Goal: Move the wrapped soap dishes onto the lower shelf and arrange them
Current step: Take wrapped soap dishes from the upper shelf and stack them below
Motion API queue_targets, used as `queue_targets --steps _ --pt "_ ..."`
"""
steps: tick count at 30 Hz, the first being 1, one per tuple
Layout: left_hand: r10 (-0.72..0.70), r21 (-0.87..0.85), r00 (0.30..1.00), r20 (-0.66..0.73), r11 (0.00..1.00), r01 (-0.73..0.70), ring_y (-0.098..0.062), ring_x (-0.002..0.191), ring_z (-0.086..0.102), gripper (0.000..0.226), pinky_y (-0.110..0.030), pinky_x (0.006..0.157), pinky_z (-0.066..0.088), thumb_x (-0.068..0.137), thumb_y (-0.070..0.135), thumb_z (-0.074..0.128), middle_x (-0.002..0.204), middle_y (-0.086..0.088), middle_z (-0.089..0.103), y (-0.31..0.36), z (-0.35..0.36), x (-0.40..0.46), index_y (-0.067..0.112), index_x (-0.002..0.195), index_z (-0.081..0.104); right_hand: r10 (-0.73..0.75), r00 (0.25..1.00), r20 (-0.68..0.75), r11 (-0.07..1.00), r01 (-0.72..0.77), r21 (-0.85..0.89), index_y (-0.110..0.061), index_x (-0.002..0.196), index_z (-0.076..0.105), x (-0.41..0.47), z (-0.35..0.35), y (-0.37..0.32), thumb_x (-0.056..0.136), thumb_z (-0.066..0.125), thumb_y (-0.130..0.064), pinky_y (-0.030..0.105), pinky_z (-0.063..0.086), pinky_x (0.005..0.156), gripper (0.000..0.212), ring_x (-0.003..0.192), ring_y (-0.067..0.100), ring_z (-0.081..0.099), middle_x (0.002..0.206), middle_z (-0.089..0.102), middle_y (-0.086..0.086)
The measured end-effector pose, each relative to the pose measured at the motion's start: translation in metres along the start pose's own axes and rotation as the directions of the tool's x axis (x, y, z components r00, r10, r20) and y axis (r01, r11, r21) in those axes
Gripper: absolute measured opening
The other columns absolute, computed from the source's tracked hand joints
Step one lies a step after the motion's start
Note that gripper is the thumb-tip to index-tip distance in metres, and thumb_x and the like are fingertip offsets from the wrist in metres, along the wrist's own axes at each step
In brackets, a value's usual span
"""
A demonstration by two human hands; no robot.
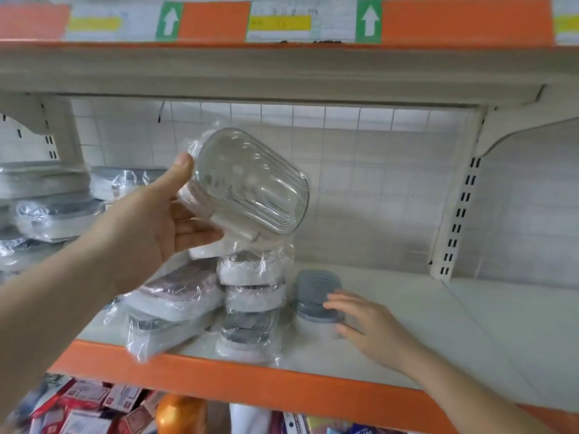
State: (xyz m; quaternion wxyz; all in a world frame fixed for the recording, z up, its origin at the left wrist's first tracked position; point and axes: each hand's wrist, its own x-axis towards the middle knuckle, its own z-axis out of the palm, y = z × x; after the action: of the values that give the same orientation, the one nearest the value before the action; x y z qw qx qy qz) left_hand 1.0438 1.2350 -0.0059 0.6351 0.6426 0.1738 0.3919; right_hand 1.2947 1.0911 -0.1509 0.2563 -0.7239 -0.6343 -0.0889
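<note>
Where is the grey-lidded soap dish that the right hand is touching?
In the head view the grey-lidded soap dish stands on the shelf, lower centre, just right of the stack of wrapped dishes, with the right hand resting on its right side.

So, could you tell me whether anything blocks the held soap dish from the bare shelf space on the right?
Nothing visible does: the left hand holds the wrapped soap dish above the stack; beyond the right hand, the shelf is bare.
</note>
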Motion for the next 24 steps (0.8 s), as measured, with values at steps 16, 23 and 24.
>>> queue_targets --steps 16,23,24 --pt "-0.209 -0.04 0.971 0.116 0.976 0.214 -0.02 0.067 0.068 0.048 -0.031 0.06 0.059 0.092 0.047 0.042 0.085 -0.012 0.067 0.002 0.044 0.024 0.004 0.109 0.057 0.037 0.967 -0.253 0.937 0.055 0.344 -0.052 0.118 0.038 0.06 -0.093 -0.079 0.065 0.083 -0.034 0.015 0.032 0.101 0.072 0.115 -0.007 0.037 0.118 0.038 -0.023" --pt "0.001 0.297 0.999 0.04 0.955 -0.013 -0.021 0.084 0.064 0.025 -0.033 0.073 0.055 0.094 0.022 0.05 0.112 -0.01 0.06 0.009 0.039 0.019 0.015 0.119 0.052 0.558 0.809 -0.186 0.829 -0.55 0.096 -0.028 0.13 0.048 0.071 -0.049 -0.028 0.071 0.072 -0.047 0.027 0.036 0.095 0.066 0.124 0.023 0.042 0.133 0.045 0.005" --pt "0.071 0.36 0.997 0.044 0.929 -0.082 -0.02 0.083 0.064 0.019 -0.034 0.076 0.054 0.095 0.021 0.049 0.11 -0.009 0.061 0.011 0.037 0.018 0.017 0.113 0.054 0.566 0.817 -0.108 0.824 -0.566 0.033 -0.025 0.127 0.05 0.072 -0.042 -0.025 0.072 0.07 -0.049 0.029 0.038 0.094 0.063 0.123 0.025 0.044 0.132 0.049 0.007"
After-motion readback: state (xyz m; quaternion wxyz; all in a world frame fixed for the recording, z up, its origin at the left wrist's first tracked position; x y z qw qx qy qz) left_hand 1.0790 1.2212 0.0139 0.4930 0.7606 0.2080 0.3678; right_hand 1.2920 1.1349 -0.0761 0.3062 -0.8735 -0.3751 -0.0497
